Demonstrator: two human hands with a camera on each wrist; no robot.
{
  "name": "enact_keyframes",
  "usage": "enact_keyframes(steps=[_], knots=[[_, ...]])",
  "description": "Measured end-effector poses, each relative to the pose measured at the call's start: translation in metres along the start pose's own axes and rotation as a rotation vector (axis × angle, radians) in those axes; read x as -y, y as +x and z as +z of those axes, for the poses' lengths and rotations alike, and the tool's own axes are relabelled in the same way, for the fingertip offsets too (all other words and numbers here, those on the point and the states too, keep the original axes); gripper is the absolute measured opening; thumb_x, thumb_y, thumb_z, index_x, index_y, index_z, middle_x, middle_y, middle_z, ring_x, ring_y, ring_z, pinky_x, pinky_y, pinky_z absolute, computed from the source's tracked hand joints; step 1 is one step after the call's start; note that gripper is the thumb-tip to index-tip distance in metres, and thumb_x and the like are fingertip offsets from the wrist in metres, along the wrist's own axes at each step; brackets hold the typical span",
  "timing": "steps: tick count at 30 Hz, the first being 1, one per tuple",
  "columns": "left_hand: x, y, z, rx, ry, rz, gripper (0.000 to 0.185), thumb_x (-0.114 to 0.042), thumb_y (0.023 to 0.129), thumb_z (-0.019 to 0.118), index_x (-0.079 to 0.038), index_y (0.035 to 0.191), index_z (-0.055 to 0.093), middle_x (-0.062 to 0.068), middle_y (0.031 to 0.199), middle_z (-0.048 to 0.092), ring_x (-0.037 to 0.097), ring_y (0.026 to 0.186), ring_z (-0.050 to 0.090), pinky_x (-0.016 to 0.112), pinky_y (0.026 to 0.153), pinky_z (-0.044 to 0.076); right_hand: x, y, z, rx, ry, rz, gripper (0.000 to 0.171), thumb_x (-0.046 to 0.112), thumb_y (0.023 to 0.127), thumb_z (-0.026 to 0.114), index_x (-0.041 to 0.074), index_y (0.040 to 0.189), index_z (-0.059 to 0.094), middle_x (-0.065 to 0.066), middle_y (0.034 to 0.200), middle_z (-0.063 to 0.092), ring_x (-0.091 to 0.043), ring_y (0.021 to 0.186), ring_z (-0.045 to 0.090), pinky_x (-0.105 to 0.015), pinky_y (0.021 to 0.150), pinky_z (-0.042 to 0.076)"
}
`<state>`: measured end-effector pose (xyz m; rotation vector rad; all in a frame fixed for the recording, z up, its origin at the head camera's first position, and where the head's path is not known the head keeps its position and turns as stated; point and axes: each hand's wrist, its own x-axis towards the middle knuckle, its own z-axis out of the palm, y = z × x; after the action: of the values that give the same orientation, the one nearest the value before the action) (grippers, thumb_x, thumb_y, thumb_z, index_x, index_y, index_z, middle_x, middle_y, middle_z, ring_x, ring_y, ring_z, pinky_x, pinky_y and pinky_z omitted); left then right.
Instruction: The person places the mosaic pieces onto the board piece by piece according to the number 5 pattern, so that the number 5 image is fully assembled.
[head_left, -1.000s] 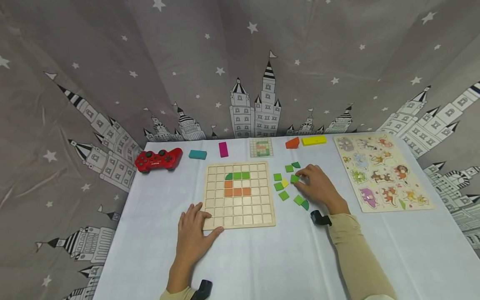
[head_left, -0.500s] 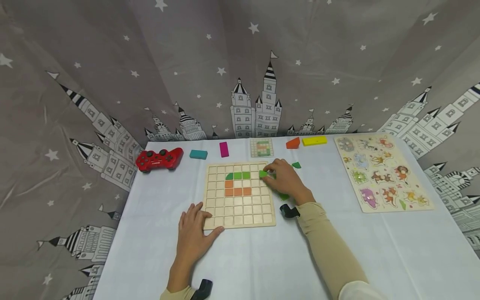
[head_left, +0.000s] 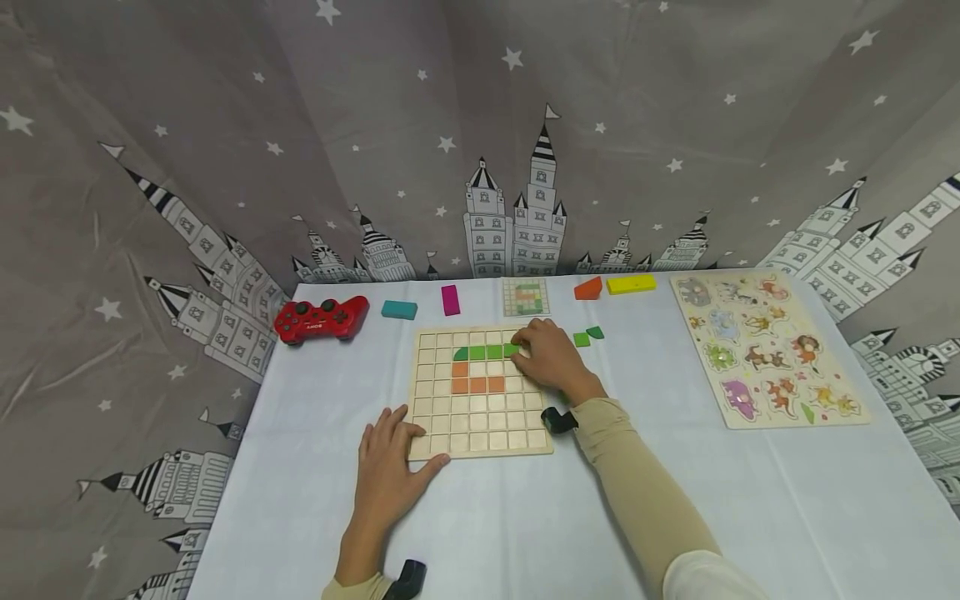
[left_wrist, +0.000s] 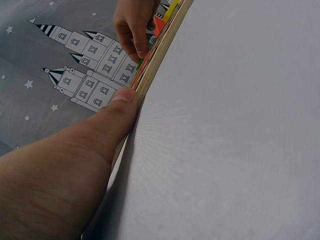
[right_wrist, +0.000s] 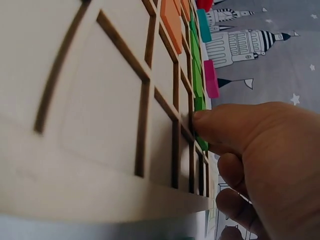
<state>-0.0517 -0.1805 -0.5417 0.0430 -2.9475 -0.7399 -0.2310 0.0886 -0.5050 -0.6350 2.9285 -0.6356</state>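
Gridded board [head_left: 478, 421], part filled; most visible cells bare. Left hand [head_left: 390, 467], fingers spread, touches its eight-o'clock corner. Right hand [head_left: 550, 357] pinches a green square [head_left: 510, 351] at one o'clock; whether seated, unclear. Pattern card [head_left: 527, 297], beyond, one o'clock: detail too small. Toward twelve, a green row [head_left: 477, 352] and orange L [head_left: 477, 385] are laid. Loose green tiles [head_left: 582, 339], two o'clock, lie unplaced; the right hand may hide others.
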Motion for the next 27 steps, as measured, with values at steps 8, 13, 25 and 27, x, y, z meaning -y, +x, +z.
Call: enact_keyframes(steps=[8, 13, 25, 27], knots=[[0.0, -0.001, -0.001, 0.011, -0.002, -0.008, 0.058, -0.054, 0.078, 0.082, -0.013, 0.112, 0.059, 0.018, 0.159, 0.041, 0.045, 0.154, 0.025, 0.064, 0.126, 0.01, 0.004, 0.003, -0.001, 0.038, -0.03, 0.033, 0.031, 0.031, 0.097, 0.067, 0.016, 0.124, 0.072, -0.007, 0.12, 0.065, -0.027, 0.111, 0.056, -0.046, 0.098, 0.05], [0.0, -0.001, 0.0, 0.011, -0.005, -0.007, 0.058, -0.054, 0.078, 0.083, -0.013, 0.112, 0.058, 0.018, 0.159, 0.041, 0.045, 0.154, 0.024, 0.064, 0.126, 0.01, 0.006, 0.003, 0.0, 0.031, -0.038, 0.023, 0.032, 0.034, 0.097, 0.068, 0.017, 0.124, 0.073, -0.006, 0.12, 0.066, -0.027, 0.112, 0.057, -0.046, 0.097, 0.05], [-0.003, -0.001, -0.002, 0.016, -0.006, -0.012, 0.057, -0.052, 0.079, 0.083, -0.013, 0.113, 0.058, 0.018, 0.16, 0.04, 0.044, 0.154, 0.024, 0.064, 0.127, 0.01, -0.004, -0.001, 0.001, 0.011, 0.012, 0.066, 0.029, 0.037, 0.097, 0.069, 0.021, 0.12, 0.076, -0.003, 0.117, 0.068, -0.025, 0.107, 0.056, -0.044, 0.094, 0.047], [-0.003, 0.0, -0.001, 0.015, -0.004, -0.012, 0.057, -0.052, 0.079, 0.083, -0.013, 0.113, 0.058, 0.018, 0.16, 0.04, 0.044, 0.154, 0.024, 0.064, 0.127, 0.01, -0.004, -0.001, 0.0, 0.011, 0.017, 0.066, 0.029, 0.037, 0.097, 0.069, 0.02, 0.12, 0.076, -0.004, 0.117, 0.068, -0.025, 0.106, 0.056, -0.043, 0.094, 0.047]])
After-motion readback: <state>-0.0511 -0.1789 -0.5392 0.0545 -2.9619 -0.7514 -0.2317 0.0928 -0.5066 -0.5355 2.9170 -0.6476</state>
